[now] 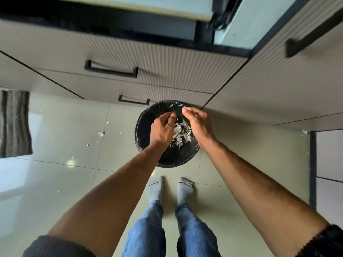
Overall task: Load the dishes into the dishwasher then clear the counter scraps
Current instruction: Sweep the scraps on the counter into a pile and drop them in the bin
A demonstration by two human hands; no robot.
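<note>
**Both hands over the bin, scraps below**

Item 1. My left hand [161, 130]: above the bin, fingers loosely curled and pointing down, thumb tip near the forefinger. Whether anything is pinched there, I cannot tell.

Item 2. My right hand [198, 125]: just beside the left, fingers bunched at the tips; contents, if any, too small to make out.

Item 3. Scraps [181, 133]: pale, thin, flaky pieces, heaped directly beneath and between my hands.

Item 4. Bin [167, 160]: round, lined with a glossy, crinkled black bag; under both hands, against the cabinet base.

Item 5. Stray flakes [101, 133]: scattered on the glossy tiled floor [65, 182], well to the left of my left hand.

Item 6. Drawer fronts [167, 60]: beige, finely ribbed, with black bar handles [111, 69], beyond the bin.

Item 7. Grey ribbed mat [14, 123]: far left.
</note>
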